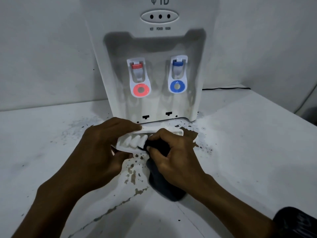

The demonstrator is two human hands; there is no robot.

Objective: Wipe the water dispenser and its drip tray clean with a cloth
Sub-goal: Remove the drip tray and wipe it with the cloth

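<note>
A white water dispenser (154, 40) stands at the back of the counter, with a red tap (138, 78) on the left and a blue tap (177, 74) on the right. In front of it my left hand (103, 148) grips the white slotted drip tray (133, 140), lifted off its seat and tilted. My right hand (173, 152) holds a dark cloth (163, 182) bunched against the tray's right part. The cloth's loose end hangs down onto the counter. The tray's right end is partly hidden by my right hand.
The white counter (51, 160) has chipped, brown-stained patches in front of the dispenser. A black cable (226, 88) runs along the wall to the right. A dark object (296, 222) lies at the bottom right corner. The counter's right edge slants away at the right.
</note>
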